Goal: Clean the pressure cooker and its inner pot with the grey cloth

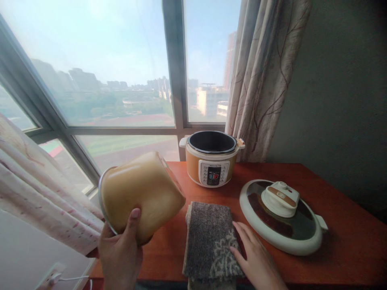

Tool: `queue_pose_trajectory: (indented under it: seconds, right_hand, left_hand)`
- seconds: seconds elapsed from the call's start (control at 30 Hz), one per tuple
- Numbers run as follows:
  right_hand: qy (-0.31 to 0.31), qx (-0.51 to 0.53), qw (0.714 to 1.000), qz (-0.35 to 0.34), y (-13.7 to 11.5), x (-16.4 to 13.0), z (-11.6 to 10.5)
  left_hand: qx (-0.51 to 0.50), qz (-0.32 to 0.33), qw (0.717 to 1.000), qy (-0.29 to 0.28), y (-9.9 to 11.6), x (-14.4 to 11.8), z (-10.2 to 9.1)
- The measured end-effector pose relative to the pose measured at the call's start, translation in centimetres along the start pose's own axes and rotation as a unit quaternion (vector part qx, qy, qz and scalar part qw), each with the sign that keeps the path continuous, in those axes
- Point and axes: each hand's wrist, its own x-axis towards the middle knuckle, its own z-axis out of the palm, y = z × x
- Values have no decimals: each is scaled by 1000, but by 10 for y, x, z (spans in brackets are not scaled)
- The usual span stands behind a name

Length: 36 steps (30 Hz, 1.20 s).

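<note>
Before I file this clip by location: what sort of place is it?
Probably a room in a high-rise flat or dorm: a big window over city buildings, a patterned curtain, and an electric pressure cooker with its lid on a wooden table.

Tan inner pot [142, 193] — tilted, bottom up; grey folded cloth [208, 241] flat.

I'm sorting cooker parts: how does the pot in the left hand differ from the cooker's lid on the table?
The inner pot is tan, deep, and held tilted off the table by the left hand; the lid is white-rimmed, dark on top, shallow, lying flat, untouched. The lid carries a knob; the pot's outside is plain. Both are round.
</note>
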Motion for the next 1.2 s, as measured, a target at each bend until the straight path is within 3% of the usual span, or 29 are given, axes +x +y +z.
queue_pose_trajectory:
  seconds: [0.1,0.17,0.27,0.33,0.4,0.5,0.63,0.73,0.87,0.97,1.13,1.2]
  right_hand:
    - [-7,-3,1000,4,-15,15,-19]
    - [-13,33,999,-3,-31,31,-36]
    - [0,106,994,-23,-64,61,-72]
    - [46,150,986,-56,-88,84,-99]
    - [83,208,971,-83,-112,109,-127]
    - [122,303,935,-136,-145,151,-162]
    - [180,341,906,-176,-180,204,-195]
    - [173,357,905,-156,-192,235,-210]
    - [165,337,919,-119,-189,267,-219]
    - [145,362,916,-95,-182,282,-221]
    - [239,317,914,-88,-179,296,-221]
    - [238,341,907,-66,-179,301,-218]
  left_hand:
    - [143,74,986,-43,9,3,11]
    - [219,181,953,-107,18,9,24]
    - [255,359,866,-236,32,24,52]
    - [273,456,787,-314,41,35,75]
    - [297,533,709,-353,49,43,98]
    - [358,588,626,-368,62,47,130]
    - [452,574,548,-407,83,41,162]
    - [467,569,520,-434,95,38,179]
    - [473,562,501,-458,109,47,200]
    - [487,545,509,-455,118,57,217]
    - [487,538,521,-450,125,69,239]
    - [488,543,517,-447,125,72,245]
